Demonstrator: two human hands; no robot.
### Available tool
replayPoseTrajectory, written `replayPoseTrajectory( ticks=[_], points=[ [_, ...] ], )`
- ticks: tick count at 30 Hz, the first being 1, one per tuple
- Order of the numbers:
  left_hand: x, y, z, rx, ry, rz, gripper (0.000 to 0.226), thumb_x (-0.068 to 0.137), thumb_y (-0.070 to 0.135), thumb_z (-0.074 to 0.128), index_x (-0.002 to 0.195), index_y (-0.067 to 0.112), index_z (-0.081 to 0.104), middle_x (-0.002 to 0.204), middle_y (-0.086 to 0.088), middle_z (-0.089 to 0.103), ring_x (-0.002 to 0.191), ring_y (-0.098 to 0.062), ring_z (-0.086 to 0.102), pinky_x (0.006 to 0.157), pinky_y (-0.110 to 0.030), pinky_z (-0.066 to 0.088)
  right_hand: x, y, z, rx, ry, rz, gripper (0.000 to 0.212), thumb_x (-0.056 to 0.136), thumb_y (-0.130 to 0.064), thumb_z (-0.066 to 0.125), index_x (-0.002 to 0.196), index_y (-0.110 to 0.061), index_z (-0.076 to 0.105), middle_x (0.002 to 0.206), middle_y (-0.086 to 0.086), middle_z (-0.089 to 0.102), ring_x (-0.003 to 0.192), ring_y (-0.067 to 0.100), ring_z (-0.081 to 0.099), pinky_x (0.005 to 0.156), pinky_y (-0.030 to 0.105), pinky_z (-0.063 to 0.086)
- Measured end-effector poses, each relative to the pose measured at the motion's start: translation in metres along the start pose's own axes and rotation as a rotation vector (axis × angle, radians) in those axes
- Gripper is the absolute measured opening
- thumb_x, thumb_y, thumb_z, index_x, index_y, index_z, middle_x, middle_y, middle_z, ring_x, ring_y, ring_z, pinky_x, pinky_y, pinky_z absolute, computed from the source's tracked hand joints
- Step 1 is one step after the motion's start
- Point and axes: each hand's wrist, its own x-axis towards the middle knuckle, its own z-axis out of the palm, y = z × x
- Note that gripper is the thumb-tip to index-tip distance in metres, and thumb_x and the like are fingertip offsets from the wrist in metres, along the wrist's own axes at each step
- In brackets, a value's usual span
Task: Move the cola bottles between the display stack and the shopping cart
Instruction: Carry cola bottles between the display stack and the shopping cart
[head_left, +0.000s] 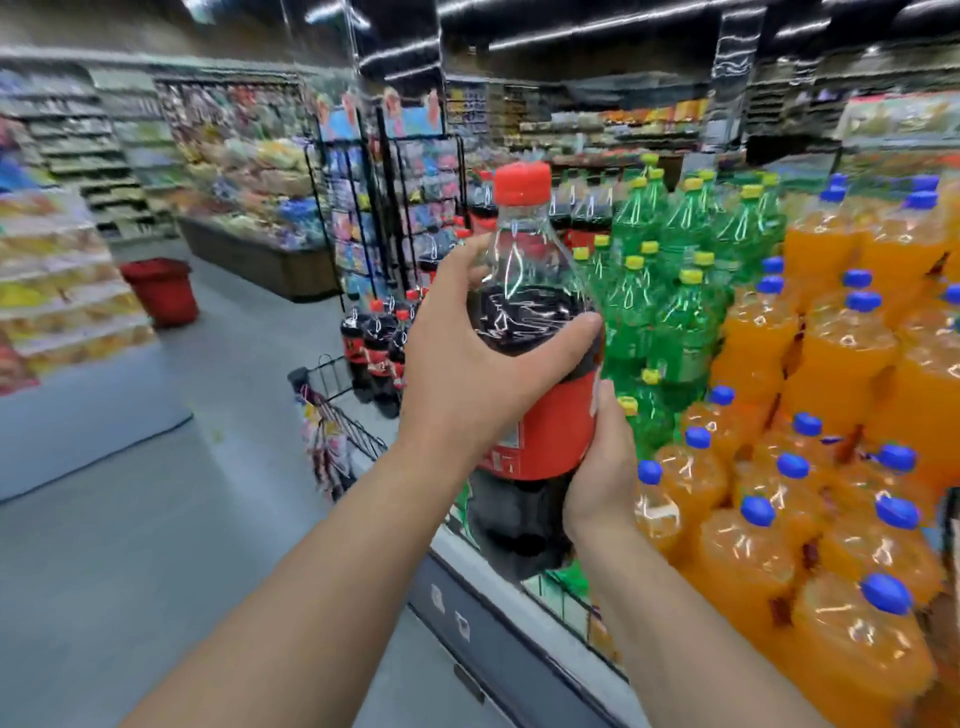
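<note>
I hold one large cola bottle (530, 291) upright in front of me; it has a red cap and a red label. My left hand (467, 364) grips its upper body from the left, thumb across the front. My right hand (602, 467) grips the lower part from the right, at the label's edge. The bottle hangs above the shopping cart's grey handle bar and wire rim (498, 613). More cola bottles (376, 348) stand beyond the cart's far end, and others in the display stack (582, 213) behind the held bottle.
Green soda bottles (670, 270) and orange soda bottles (810, 467) fill the display on the right. A red basket (161, 291) sits on the aisle floor at the left. Black wire racks (374, 208) and snack shelves stand further back.
</note>
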Motion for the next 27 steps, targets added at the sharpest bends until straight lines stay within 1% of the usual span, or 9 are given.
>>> replayPoseTrajectory(
  ticks=[3,5,8,11,14,16,19,23,27],
  points=[
    [0.024,-0.026,-0.018,0.042,0.058,-0.007,0.064,0.058,0.063,0.072,0.113,0.048,0.043,0.097,0.04,0.054,0.097,0.026,0.051,0.081,0.002,0.037,0.023,0.022,0.035,0.02,-0.067,0.017,0.039,0.076,-0.059,0.046,0.062,-0.032,0.07,0.071,-0.009,0.061,0.077,0.014,0.049,0.076,0.042,0.043],
    [0.039,-0.046,-0.031,0.05,0.067,-0.03,0.063,0.057,0.062,0.074,0.112,0.049,0.045,0.099,0.039,0.056,0.099,0.02,0.054,0.083,-0.003,0.04,0.034,0.038,0.059,0.029,-0.09,0.016,0.037,0.08,-0.054,0.046,0.063,-0.034,0.071,0.068,-0.014,0.063,0.073,0.008,0.05,0.074,0.035,0.045],
    [0.06,-0.077,-0.053,0.079,0.082,-0.039,0.065,0.06,0.056,0.08,0.114,0.046,0.045,0.102,0.033,0.055,0.1,0.02,0.054,0.082,-0.001,0.04,0.049,0.065,0.098,0.098,-0.152,0.03,0.036,0.085,-0.048,0.045,0.07,-0.033,0.075,0.072,-0.013,0.068,0.07,0.002,0.055,0.068,0.024,0.048],
    [0.081,-0.11,-0.079,0.088,0.083,-0.06,0.059,0.059,0.056,0.079,0.105,0.055,0.041,0.099,0.038,0.055,0.098,0.023,0.053,0.079,0.001,0.038,0.062,0.092,0.137,0.101,-0.167,0.047,0.036,0.082,-0.054,0.048,0.074,-0.032,0.075,0.078,-0.009,0.069,0.08,0.01,0.055,0.076,0.033,0.047],
    [0.106,-0.15,-0.107,0.097,0.062,-0.062,0.062,0.06,0.054,0.08,0.109,0.053,0.042,0.1,0.042,0.055,0.097,0.02,0.055,0.08,0.0,0.04,0.074,0.123,0.18,0.14,-0.155,0.06,0.035,0.085,-0.049,0.047,0.073,-0.033,0.075,0.076,-0.012,0.07,0.078,0.008,0.057,0.077,0.034,0.047],
    [0.123,-0.176,-0.125,0.117,0.036,-0.044,0.067,0.06,0.055,0.079,0.115,0.051,0.04,0.105,0.035,0.054,0.101,0.022,0.051,0.085,-0.003,0.04,0.081,0.142,0.208,0.153,-0.116,0.049,0.036,0.085,-0.048,0.046,0.07,-0.032,0.074,0.074,-0.011,0.069,0.075,0.006,0.057,0.074,0.031,0.048],
    [0.146,-0.212,-0.148,0.11,-0.019,-0.052,0.065,0.056,0.064,0.074,0.109,0.059,0.037,0.109,0.032,0.051,0.108,0.015,0.051,0.093,-0.013,0.044,0.092,0.169,0.245,0.185,-0.071,0.024,0.038,0.088,-0.043,0.044,0.073,-0.031,0.076,0.077,-0.012,0.071,0.073,0.0,0.06,0.068,0.02,0.051],
    [0.173,-0.259,-0.165,0.034,-0.071,-0.045,0.063,0.056,0.062,0.073,0.108,0.059,0.038,0.111,0.032,0.052,0.106,0.019,0.052,0.088,-0.004,0.041,0.11,0.202,0.278,0.169,-0.007,-0.026,0.038,0.09,-0.041,0.042,0.08,-0.032,0.077,0.082,-0.012,0.073,0.08,0.0,0.061,0.072,0.018,0.051],
    [0.195,-0.304,-0.166,0.003,-0.122,-0.032,0.063,0.058,0.062,0.073,0.11,0.058,0.038,0.111,0.032,0.053,0.107,0.016,0.053,0.087,-0.004,0.04,0.132,0.237,0.293,0.143,0.059,0.009,0.036,0.086,-0.05,0.046,0.081,-0.031,0.076,0.085,-0.009,0.072,0.084,0.008,0.061,0.08,0.03,0.049]
  ],
)
